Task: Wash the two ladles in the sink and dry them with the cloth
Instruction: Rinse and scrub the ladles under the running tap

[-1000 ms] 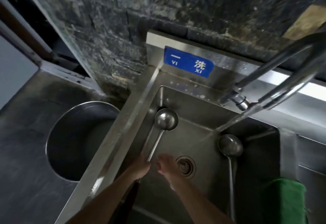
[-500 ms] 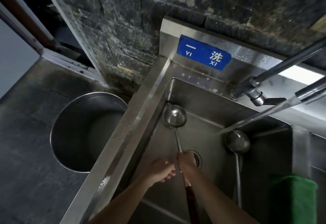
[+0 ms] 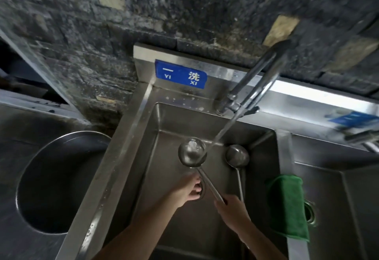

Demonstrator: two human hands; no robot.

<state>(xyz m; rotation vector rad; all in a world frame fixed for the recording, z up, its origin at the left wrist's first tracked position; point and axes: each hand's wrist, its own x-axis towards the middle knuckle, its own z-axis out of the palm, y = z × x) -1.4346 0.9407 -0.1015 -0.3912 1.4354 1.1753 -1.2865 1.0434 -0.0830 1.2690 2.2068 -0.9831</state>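
The right hand (image 3: 232, 208) grips the held ladle (image 3: 192, 152) by its handle at lower centre, its bowl up-frame under the water stream (image 3: 223, 130). The left hand (image 3: 187, 190), fingers loosely curled and holding nothing, hovers just beside the handle. The second ladle (image 3: 237, 154) lies in the sink (image 3: 164, 147), the green cloth (image 3: 288, 204) draped at right.
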